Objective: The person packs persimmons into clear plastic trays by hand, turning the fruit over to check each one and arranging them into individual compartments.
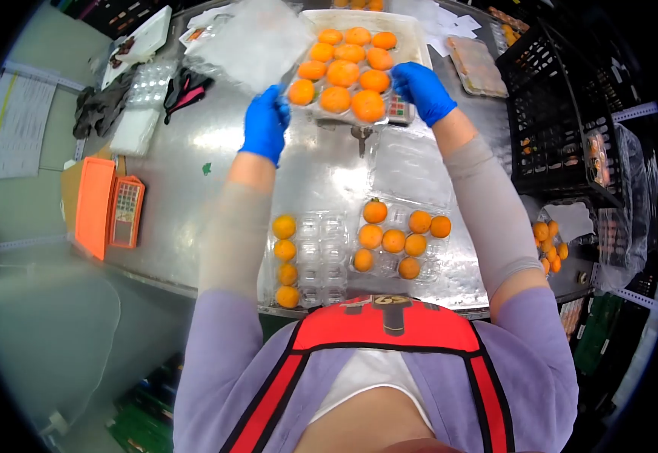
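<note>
A clear plastic tray [315, 108] filled with rows of orange, mandarin-like fruit [342, 73] is at the far side of the metal table. My left hand [265, 123], in a blue glove, has its fingers closed at the tray's left edge. Gloved in blue too, my right hand [424, 92] grips the right edge. Beneath and behind the tray shows a white scale [413, 34], its keypad [399, 109] partly covered. I cannot tell whether the tray touches the scale.
Near my body lie a compartmented clear tray [321, 249] with fruit down its left column and another partly filled tray [427, 260]. Plastic film [253, 45], scissors [186, 94] and an orange device [126, 211] are leftward. A black crate [563, 113] stands right.
</note>
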A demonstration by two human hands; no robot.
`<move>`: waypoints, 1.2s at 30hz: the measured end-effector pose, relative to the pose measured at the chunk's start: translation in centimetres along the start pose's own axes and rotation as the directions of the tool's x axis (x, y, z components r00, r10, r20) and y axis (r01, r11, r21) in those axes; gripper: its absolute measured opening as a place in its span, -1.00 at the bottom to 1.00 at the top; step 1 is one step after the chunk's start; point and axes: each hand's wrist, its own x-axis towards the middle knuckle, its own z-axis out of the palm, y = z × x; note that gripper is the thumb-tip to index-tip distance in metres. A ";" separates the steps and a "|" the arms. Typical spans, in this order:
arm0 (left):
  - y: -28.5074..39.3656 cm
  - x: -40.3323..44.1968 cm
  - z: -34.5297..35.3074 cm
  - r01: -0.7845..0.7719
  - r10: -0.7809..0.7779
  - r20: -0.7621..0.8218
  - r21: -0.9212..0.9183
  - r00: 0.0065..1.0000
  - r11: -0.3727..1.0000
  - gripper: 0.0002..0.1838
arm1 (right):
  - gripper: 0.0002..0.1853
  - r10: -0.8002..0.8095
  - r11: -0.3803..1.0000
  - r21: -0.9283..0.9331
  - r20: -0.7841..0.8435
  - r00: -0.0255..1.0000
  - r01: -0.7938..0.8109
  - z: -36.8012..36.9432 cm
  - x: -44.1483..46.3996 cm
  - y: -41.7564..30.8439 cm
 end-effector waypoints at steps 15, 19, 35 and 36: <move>-6.7 8.5 3.3 -0.022 0.010 0.226 0.054 0.974 0.998 -0.69 | -0.61 -0.061 0.854 0.482 -0.279 0.958 0.195 -5.6 6.4 2.1; -2.9 3.6 0.6 0.011 -0.043 0.371 0.088 0.928 0.996 -0.53 | -0.60 -0.190 0.914 0.274 -0.365 0.912 0.300 -7.7 -1.1 3.6; -7.3 -20.2 -18.5 -0.136 0.264 -0.163 0.544 0.951 0.828 -0.61 | -0.67 -0.193 0.712 -0.667 -0.486 0.853 -0.219 -13.7 -36.9 19.9; -8.0 -20.4 -17.6 -0.184 0.292 -0.106 0.564 0.951 0.805 -0.62 | -0.65 -0.164 0.690 -0.681 -0.477 0.863 -0.245 -13.2 -36.8 19.4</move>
